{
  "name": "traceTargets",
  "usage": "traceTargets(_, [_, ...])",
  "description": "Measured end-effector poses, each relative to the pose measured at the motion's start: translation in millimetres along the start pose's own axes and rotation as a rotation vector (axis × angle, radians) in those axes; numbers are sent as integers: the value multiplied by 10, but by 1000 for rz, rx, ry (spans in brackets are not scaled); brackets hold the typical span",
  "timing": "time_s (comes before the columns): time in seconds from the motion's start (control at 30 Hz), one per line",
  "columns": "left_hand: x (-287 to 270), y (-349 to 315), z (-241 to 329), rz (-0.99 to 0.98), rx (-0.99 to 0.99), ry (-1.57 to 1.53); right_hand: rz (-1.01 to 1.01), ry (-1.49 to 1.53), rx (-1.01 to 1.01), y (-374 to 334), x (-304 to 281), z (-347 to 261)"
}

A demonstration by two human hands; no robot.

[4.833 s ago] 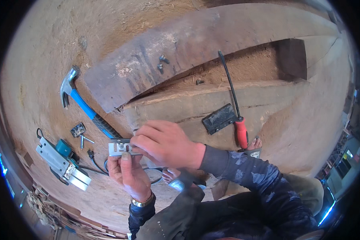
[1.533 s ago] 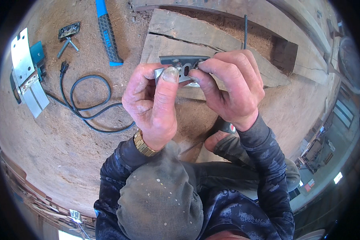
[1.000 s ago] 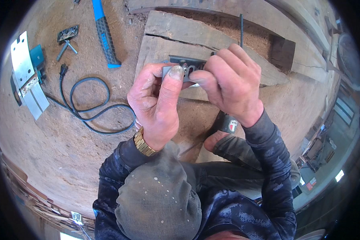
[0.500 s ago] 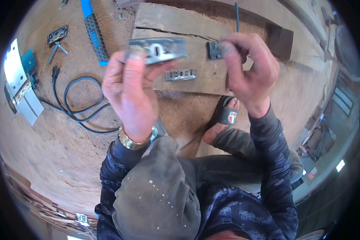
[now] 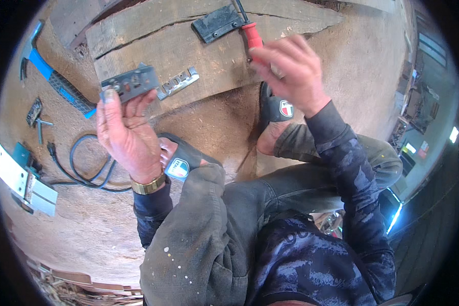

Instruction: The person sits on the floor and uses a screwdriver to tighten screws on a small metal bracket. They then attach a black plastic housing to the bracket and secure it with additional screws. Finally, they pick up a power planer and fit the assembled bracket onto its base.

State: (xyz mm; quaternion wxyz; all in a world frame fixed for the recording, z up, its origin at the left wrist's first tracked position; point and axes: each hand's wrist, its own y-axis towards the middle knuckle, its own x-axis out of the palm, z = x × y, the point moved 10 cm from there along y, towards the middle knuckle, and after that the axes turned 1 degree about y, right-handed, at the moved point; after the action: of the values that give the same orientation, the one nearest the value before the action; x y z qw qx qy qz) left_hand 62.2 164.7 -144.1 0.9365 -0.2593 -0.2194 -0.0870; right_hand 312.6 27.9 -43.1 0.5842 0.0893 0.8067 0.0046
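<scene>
My left hand (image 5: pixel 130 127) grips a flat, dark metal plate with holes and slots (image 5: pixel 131 84) by its near end, thumb on top, above the plank. My right hand (image 5: pixel 293 71) is slightly blurred, its fingers curled at the near end of the red handle of a screwdriver (image 5: pixel 252 36). The screwdriver's dark shaft points away, beside a black rectangular block with two screws (image 5: pixel 217 23) lying on the wooden plank (image 5: pixel 153 30). A small silver slotted plate (image 5: pixel 177 84) rests on the plank, just right of the held plate.
A blue-and-black hammer (image 5: pixel 61 84) lies on the dusty ground at left. Closer in are a small dark part with a T-shaped metal tool (image 5: pixel 40 121), a black coiled cord (image 5: pixel 84 168) and a power tool with a shiny metal base (image 5: pixel 23 178). My sandalled feet are by the plank's near edge.
My right hand has let go of the black block, now on the plank, and moved to the screwdriver. My left hand still holds its plate, now turned. The whole view has shifted.
</scene>
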Motion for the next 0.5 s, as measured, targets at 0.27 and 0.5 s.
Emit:
traceTargets(0.27, [512, -192, -230, -178, -260, -203, -77, -229, -28, -166, 371, 57])
traceTargets(0.5, [575, -201, -119, -234, -237, -118, -42, 371, 385, -48, 337, 189])
